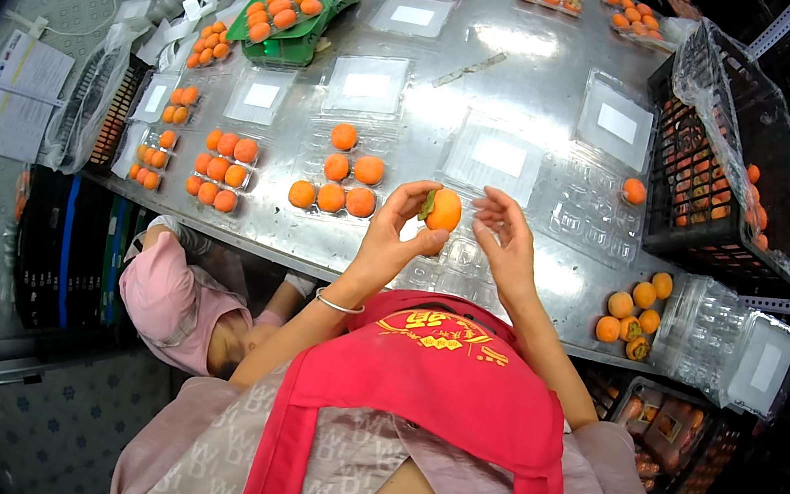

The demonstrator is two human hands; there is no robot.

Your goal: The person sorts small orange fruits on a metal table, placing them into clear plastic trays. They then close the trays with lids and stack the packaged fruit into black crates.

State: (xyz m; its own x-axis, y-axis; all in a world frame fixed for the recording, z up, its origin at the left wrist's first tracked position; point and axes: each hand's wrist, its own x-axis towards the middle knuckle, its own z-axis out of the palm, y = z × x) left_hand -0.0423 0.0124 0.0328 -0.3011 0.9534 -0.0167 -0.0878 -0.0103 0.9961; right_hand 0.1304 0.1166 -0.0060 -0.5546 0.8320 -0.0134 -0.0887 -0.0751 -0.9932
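My left hand (397, 228) grips an orange persimmon (446, 211) with a green calyx, turned towards the left. Just right of the fruit, my right hand (508, 236) is empty, its fingers apart and curved. Below both hands lies an open clear plastic clamshell tray (464, 266), partly hidden by my left hand and the red apron (434, 374). Its lid (495, 156), with a white label, lies flat beyond my hands. To the left, another clamshell holds several persimmons (331, 198) in its cups. One persimmon (634, 190) sits in a clamshell to the right (588, 217).
A black plastic crate (699, 237) of persimmons stands at the right. Loose persimmons (631, 314) lie beside stacked clamshells (704, 336). Filled packs (222, 170) and a green carton (282, 49) are at the left. A person in pink (165, 290) bends beside the metal table (534, 62).
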